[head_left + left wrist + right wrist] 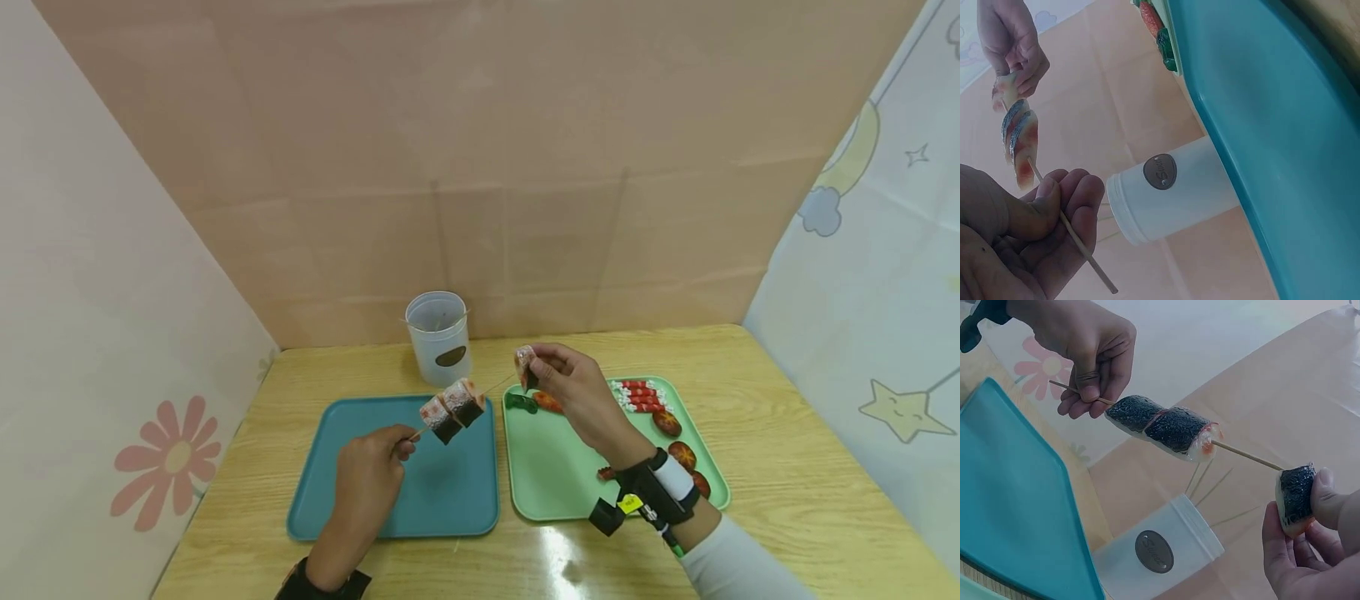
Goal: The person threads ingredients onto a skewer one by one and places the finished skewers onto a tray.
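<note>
My left hand (371, 471) pinches a wooden skewer (1247, 455) near its lower end, thumb against fingers. Two fish-like chunks (1172, 428) with dark skin and white-and-orange flesh sit side by side on it, above the blue tray (427, 496). At the skewer's far end, my right hand (581, 400) holds a similar third chunk (1296, 497) between thumb and fingers. The skewer's tip meets this chunk; how deep it goes in is hidden. Bare stick shows between the third chunk and the other two.
A white cup (427, 346) holding several thin skewers stands behind the blue tray. To the right, a light green tray (543, 467) carries a green piece (521, 402), an orange piece (547, 402), red-and-white sticks (641, 396) and several brown mushroom-like pieces (667, 422). Walls enclose the table's back and sides.
</note>
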